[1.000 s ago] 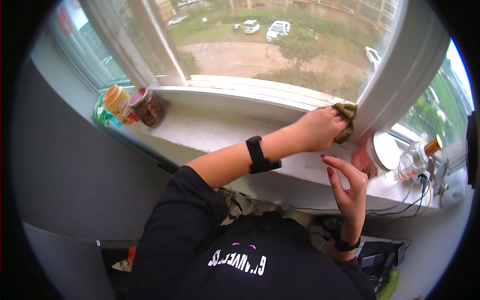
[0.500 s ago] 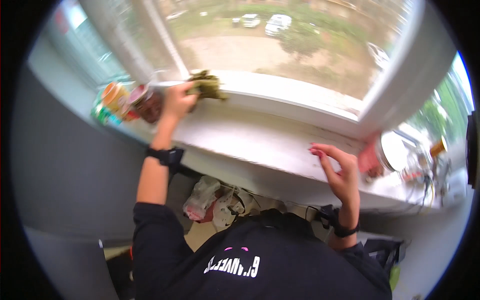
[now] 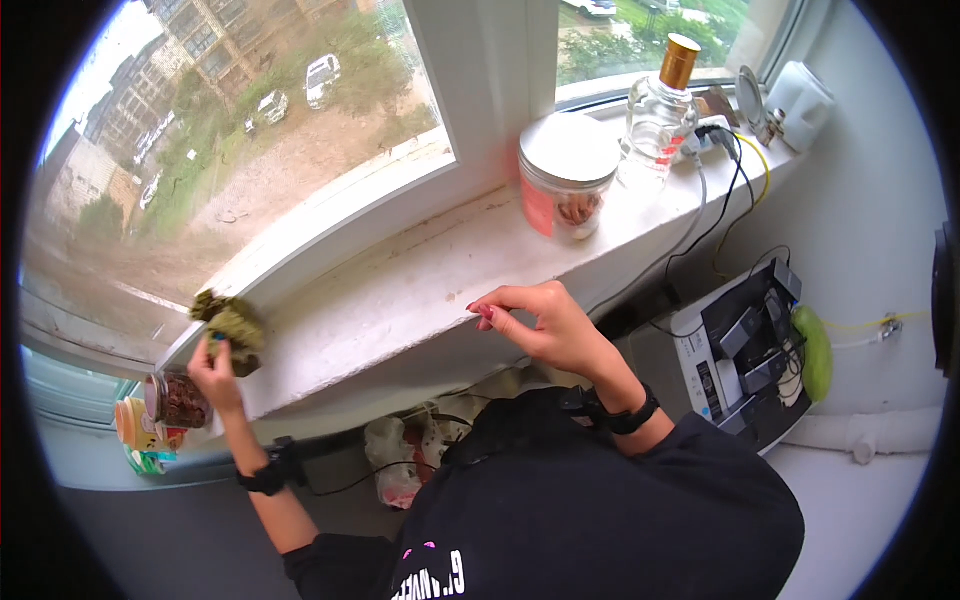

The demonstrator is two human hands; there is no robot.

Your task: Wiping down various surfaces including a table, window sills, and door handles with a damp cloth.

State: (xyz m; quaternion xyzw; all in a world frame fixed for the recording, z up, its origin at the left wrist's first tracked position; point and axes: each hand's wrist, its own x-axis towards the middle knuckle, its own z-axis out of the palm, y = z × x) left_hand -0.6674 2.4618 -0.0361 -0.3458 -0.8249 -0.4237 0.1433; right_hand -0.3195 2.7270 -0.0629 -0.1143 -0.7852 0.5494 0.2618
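Observation:
My left hand (image 3: pixel 217 378) grips a crumpled olive-green cloth (image 3: pixel 236 335) at the left end of the white windowsill (image 3: pixel 360 312), against the foot of the window frame. Right beside that hand are a lidded jar with dark brown contents (image 3: pixel 180 400) and a yellowish tub (image 3: pixel 138 425). My right hand (image 3: pixel 548 322) hovers by the sill's front edge, its thumb and forefinger drawn together; nothing shows between them.
A wide silver-lidded jar (image 3: pixel 568 165) and a clear gold-capped bottle (image 3: pixel 655 130) stand on the sill's right part. Cables run from a power strip (image 3: pixel 712 128) over the edge. Below are a black-and-white box (image 3: pixel 735 350) and plastic bags (image 3: pixel 395 462).
The view has turned rightward, bringing more of the sill's right end into sight. My left hand still holds the cloth against the frame. My right thumb and forefinger have come closer together.

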